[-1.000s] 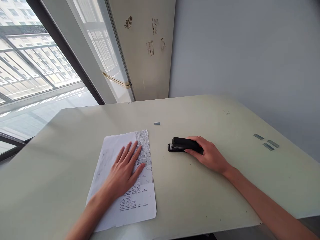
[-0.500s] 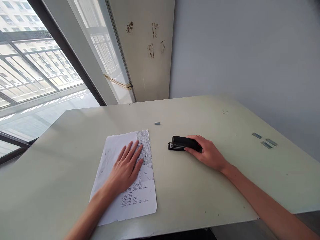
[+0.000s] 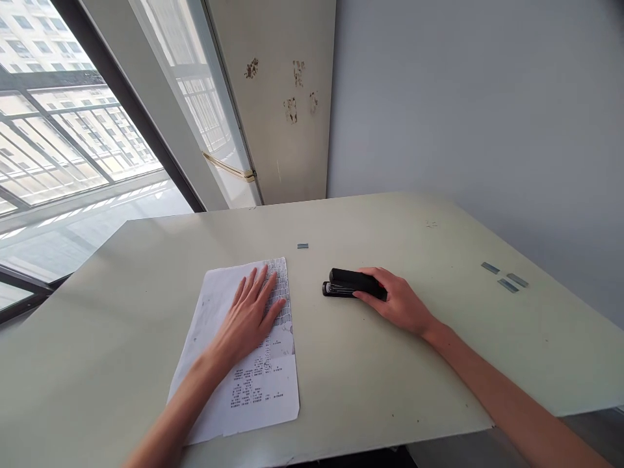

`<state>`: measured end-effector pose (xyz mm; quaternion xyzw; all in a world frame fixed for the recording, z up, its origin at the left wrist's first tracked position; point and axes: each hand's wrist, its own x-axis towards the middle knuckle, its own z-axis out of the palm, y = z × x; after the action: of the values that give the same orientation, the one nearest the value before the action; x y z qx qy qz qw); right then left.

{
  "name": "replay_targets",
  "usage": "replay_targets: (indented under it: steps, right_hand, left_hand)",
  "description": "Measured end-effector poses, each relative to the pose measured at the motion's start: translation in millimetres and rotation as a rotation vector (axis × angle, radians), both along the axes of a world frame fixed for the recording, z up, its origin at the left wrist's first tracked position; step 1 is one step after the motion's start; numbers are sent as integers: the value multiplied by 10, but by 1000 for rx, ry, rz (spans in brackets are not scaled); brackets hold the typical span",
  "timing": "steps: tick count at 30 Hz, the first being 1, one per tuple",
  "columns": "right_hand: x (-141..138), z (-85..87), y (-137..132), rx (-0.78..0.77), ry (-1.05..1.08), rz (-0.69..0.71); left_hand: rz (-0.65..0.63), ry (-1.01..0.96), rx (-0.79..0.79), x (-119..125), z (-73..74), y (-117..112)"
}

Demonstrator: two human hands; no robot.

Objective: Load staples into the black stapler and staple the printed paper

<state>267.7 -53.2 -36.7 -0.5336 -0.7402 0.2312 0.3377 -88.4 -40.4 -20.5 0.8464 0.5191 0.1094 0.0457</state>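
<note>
Printed sheets of paper (image 3: 263, 390) lie on the pale table, left of the middle. Flat on them rests my left hand (image 3: 248, 315), fingers stretched out and somewhat apart, covering part of the print. To the right of the paper is a black stapler (image 3: 348, 283), lying on the tabletop with its front end toward the sheets. My right hand (image 3: 397, 299) grips its rear end, thumb on the near side and fingers over the far side. A gap of bare tabletop separates the stapler from the paper's right edge.
A strip of staples (image 3: 303, 246) lies beyond the paper, and several more staple strips (image 3: 507, 285) are at the right of the table (image 3: 439, 364). A grey wall (image 3: 463, 97) and a cabinet with a handle stand behind; a window (image 3: 73, 117) is at left.
The view has shifted slightly. My left hand has slid a little up the paper, its thumb further out to the right. My right hand still holds the stapler in about the same spot.
</note>
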Motion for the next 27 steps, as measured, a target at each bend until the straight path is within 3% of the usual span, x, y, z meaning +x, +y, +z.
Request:
replay_targets:
  steps: [7, 27]
  right_hand:
    - [13, -21, 1, 2, 5, -3]
    - [-7, 23, -6, -34, 28, 9]
  left_hand:
    - [16, 16, -21, 46, -48, 133]
    - [3, 47, 0, 42, -50, 116]
